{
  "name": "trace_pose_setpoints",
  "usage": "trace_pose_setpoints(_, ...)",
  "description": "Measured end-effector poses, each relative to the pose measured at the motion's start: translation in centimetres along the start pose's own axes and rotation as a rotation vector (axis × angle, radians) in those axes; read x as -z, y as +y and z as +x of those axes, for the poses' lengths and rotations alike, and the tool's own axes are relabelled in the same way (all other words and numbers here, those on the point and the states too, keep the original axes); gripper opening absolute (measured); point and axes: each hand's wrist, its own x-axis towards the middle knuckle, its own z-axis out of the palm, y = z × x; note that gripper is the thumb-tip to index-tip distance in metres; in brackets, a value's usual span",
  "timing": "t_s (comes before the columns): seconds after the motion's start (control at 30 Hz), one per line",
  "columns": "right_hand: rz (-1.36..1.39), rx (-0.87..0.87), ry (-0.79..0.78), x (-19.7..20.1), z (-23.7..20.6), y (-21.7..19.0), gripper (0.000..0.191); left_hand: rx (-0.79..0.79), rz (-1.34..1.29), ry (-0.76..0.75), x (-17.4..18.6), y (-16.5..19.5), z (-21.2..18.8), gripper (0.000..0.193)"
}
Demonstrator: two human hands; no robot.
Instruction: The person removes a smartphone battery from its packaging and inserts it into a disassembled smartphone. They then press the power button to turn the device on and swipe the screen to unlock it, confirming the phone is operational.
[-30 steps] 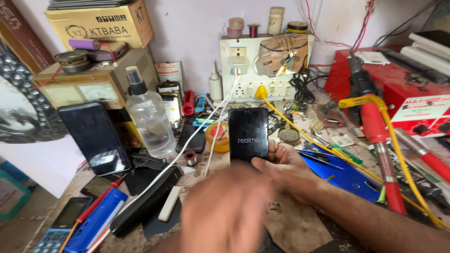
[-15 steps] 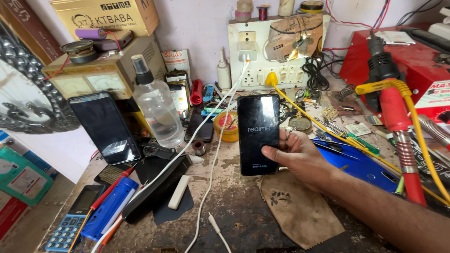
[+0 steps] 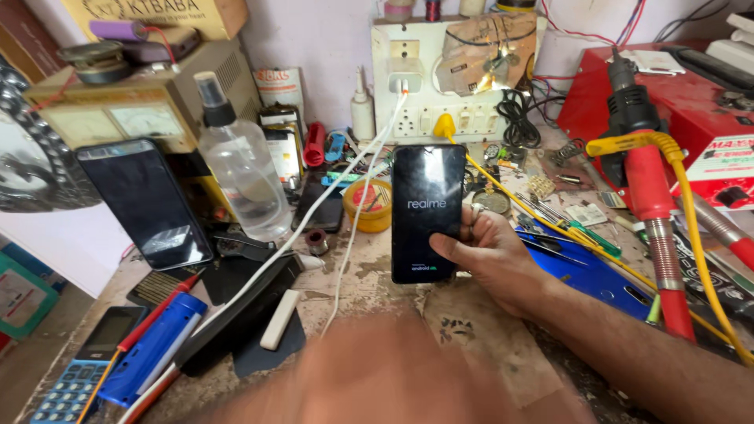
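Observation:
My right hand [image 3: 491,255] grips a black smartphone [image 3: 428,212] by its right edge and holds it upright over the worn workbench [image 3: 377,275]. The phone's dark screen is lit with a white start-up logo. A white cable [image 3: 353,228] runs from the wall socket board [image 3: 440,71] down across the bench, just left of the phone. My left hand [image 3: 393,377] is a large blurred shape at the bottom centre, below the phone and apart from it. Its fingers cannot be made out.
A clear spray bottle [image 3: 239,169] and a second dark phone [image 3: 145,200] leaning upright stand at the left. A small yellow tin [image 3: 369,204] sits beside the held phone. Red-handled tools [image 3: 644,180] and a red box [image 3: 675,94] crowd the right. A blue keypad phone [image 3: 78,377] lies bottom left.
The phone has been raised closer and its screen now shows a start-up logo. My left hand, out of view half a second ago, has swept back in at the bottom, blurred.

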Motion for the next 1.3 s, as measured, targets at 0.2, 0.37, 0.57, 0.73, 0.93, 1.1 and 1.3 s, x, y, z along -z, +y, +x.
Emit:
trace_pose_setpoints(0.2, -0.006, -0.002, 0.006, -0.4, -0.2, -0.7, 0.028, 0.979, -0.072, 0.283, -2.1, -7.7, -4.1, 0.022)
trace_pose_setpoints(0.37, 0.002, -0.045, 0.003, -0.6, -0.1, -1.0, 0.033, 0.892, -0.384, 0.245, -5.4, -9.3, -7.7, 0.032)
trace_pose_setpoints(0.57, -0.055, -0.065, 0.035, -0.2, 0.0, -1.0, 0.036, 1.051, -0.784, 0.107, -6.5, -9.8, -9.5, 0.031)
trace_pose_setpoints(0.73, -0.060, -0.113, 0.041, -0.1, -0.1, -0.9, 0.034, 1.085, -0.834, 0.122, -6.8, -9.8, -9.3, 0.029)
trace_pose_setpoints(0.93, -0.081, -0.121, 0.031, 0.2, -0.1, -0.7, 0.035, 1.042, -0.609, 0.099, -6.2, -9.0, -8.6, 0.030)
trace_pose_setpoints(1.1, -0.080, -0.134, 0.001, 0.4, 0.0, -0.7, 0.035, 1.057, -0.505, 0.102, -5.8, -8.8, -7.8, 0.035)
trace_pose_setpoints(1.3, -0.123, -0.109, -0.008, 0.1, 0.1, -1.1, 0.037, 1.083, -0.534, 0.147, -5.0, -8.0, -7.1, 0.078)
